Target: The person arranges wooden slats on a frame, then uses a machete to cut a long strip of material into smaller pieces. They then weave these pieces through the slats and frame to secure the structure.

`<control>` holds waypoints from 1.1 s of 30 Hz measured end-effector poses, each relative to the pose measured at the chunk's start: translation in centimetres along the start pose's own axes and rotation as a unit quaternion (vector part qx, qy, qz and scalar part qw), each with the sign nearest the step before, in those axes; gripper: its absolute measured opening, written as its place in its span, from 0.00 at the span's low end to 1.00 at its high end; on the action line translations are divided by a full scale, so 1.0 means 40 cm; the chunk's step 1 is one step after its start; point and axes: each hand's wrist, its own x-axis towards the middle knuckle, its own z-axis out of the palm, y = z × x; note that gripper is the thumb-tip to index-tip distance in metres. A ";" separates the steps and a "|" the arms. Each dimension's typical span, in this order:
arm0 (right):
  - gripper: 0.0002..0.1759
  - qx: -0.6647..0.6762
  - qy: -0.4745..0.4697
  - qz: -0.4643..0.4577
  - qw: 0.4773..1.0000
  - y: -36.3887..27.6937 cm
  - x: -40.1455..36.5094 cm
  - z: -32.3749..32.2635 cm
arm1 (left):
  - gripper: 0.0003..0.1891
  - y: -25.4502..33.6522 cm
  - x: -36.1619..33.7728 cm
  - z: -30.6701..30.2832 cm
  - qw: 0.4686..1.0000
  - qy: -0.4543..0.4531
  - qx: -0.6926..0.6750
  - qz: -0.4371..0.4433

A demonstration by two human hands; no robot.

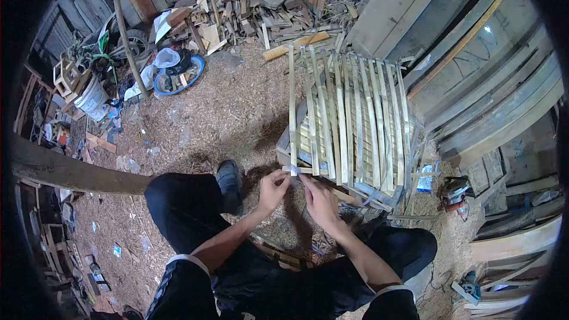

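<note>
Both my hands are close together at the near end of a row of thin wooden slats (345,124). My left hand (273,193) is closed, fingertips pinched just below a short crosswise strip of wood; what they pinch is too small to make out. My right hand (321,202) is closed too, its forefinger reaching toward a small whitish, shiny piece (293,170) at the end of the leftmost slat. Whatever it grips is hidden by the fingers. The slats lie side by side, lengthwise, over a stack of more crossed strips.
Scrap wood (261,15) is heaped at the back wall. A blue basin (192,80) and white bucket (93,99) stand at left. Long boards (403,6) lean at right, near a red-and-dark tool (456,200). A thick beam (83,176) juts in from the left. Shavings cover the floor.
</note>
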 end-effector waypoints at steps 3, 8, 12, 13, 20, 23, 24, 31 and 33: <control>0.26 -0.004 -0.074 0.070 0.995 -0.006 0.003 0.001 | 0.09 0.004 -0.016 0.026 0.997 0.023 -0.070 -0.020; 0.25 0.038 -0.041 0.059 0.997 0.007 0.010 0.023 | 0.07 0.016 -0.022 0.017 0.977 -0.041 -0.188 -0.094; 0.21 0.172 -0.021 0.094 0.980 0.033 0.016 0.070 | 0.07 0.010 -0.009 0.013 0.970 -0.055 -0.220 -0.086; 0.21 0.171 -0.023 0.095 0.980 0.042 0.011 0.080 | 0.07 0.015 -0.006 0.012 0.966 -0.065 -0.228 -0.103; 0.20 0.379 -0.142 0.230 0.885 0.037 0.021 0.069 | 0.06 0.025 0.007 0.020 0.950 -0.095 -0.275 -0.115; 0.20 0.406 -0.163 0.235 0.868 0.046 0.019 0.076 | 0.06 0.026 0.011 0.008 0.929 -0.131 -0.306 -0.160; 0.19 0.410 -0.166 0.236 0.865 0.047 0.017 0.077 | 0.06 0.026 0.010 0.007 0.930 -0.132 -0.304 -0.161; 0.17 0.426 -0.150 0.334 0.828 0.021 0.015 0.029 | 0.07 -0.018 0.013 0.013 0.973 -0.092 -0.195 -0.085; 0.14 0.400 -0.126 0.346 0.839 0.014 0.017 0.022 | 0.07 -0.022 0.013 0.013 0.975 -0.087 -0.190 -0.080</control>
